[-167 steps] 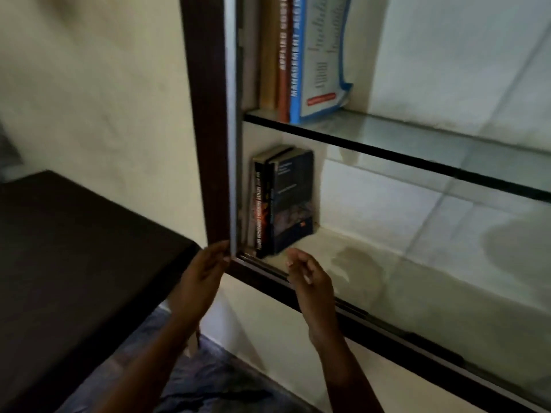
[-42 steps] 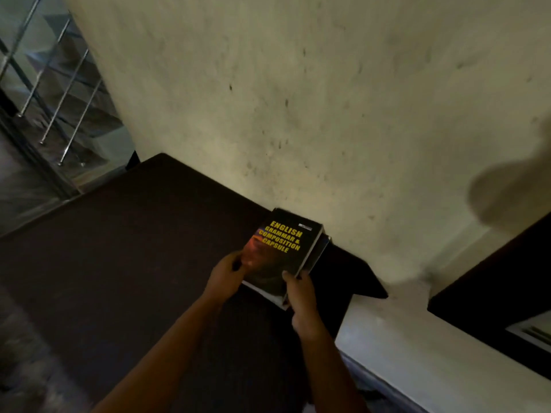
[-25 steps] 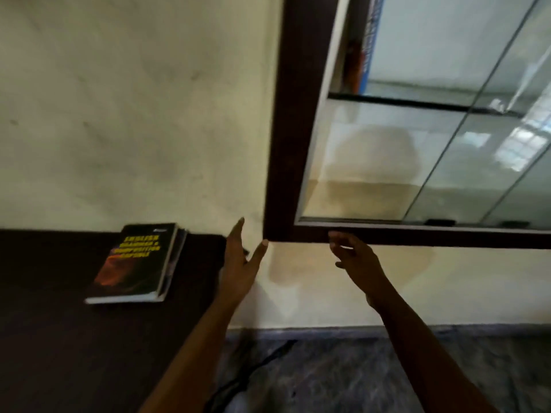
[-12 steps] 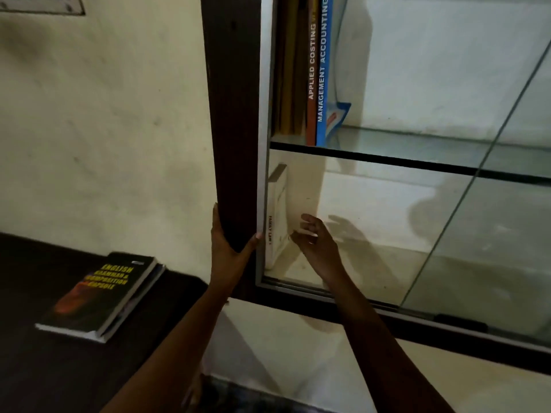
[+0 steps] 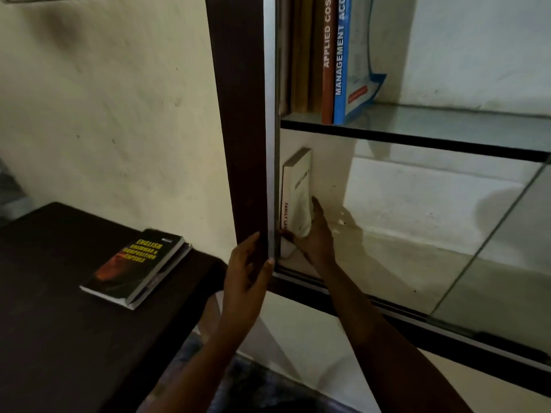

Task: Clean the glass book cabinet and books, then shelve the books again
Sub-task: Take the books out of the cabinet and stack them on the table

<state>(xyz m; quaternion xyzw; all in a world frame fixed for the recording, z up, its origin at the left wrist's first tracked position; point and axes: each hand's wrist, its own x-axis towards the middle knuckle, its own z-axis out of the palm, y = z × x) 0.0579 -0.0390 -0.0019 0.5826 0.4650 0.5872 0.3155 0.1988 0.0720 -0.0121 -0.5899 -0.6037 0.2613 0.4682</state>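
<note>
A white book (image 5: pixel 298 192) stands upright at the left end of the lower shelf of the glass book cabinet (image 5: pixel 241 114). My right hand (image 5: pixel 313 234) reaches inside and grips the book near its bottom, thumb on the spine side and fingers behind the cover. My left hand (image 5: pixel 247 263) rests on the dark wooden frame beside the opening, fingers straight. Two dark books (image 5: pixel 137 266), the top one titled in yellow, lie stacked on the dark table (image 5: pixel 44 323) to the left. Several books (image 5: pixel 334 55) stand upright on the upper glass shelf (image 5: pixel 432 126).
A sliding glass pane (image 5: pixel 492 248) covers the right part of the cabinet. A cream wall runs behind the table. The lower shelf floor to the right of the white book is bare. Dark patterned floor shows below between table and wall.
My right hand has moved from open in front of the white book to gripping its lower part. The left hand stays on the frame. The view has come closer to the cabinet.
</note>
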